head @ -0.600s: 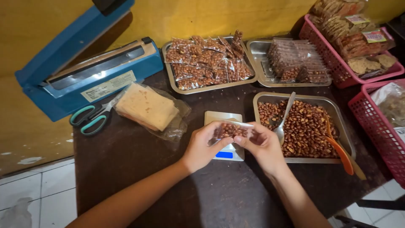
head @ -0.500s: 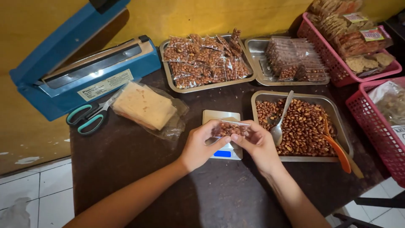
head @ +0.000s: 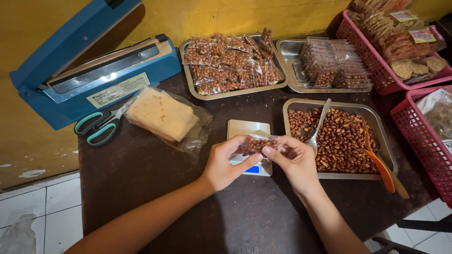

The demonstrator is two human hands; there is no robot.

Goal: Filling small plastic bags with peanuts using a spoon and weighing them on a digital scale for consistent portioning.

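Above the small scale (head: 249, 146), both hands held a clear packet of peanuts (head: 254, 143) — left hand (head: 225, 164) pinching its left end, right hand (head: 294, 160) pinching the right, thumb on top; steel tray of loose peanuts (head: 348, 141) with spoon (head: 319, 127) just right, blue heat sealer (head: 89, 70) far left — scissors (head: 96, 127) beside it

Both hands meet over a small digital scale (head: 249, 141): the left hand (head: 225, 164) and right hand (head: 294, 160) pinch a small clear bag of peanuts (head: 254, 145) between them. Just right sits a metal tray of loose peanuts (head: 343, 141) with a spoon (head: 319, 127). Far left stands a blue heat sealer (head: 89, 70), scissors (head: 96, 127) near it.
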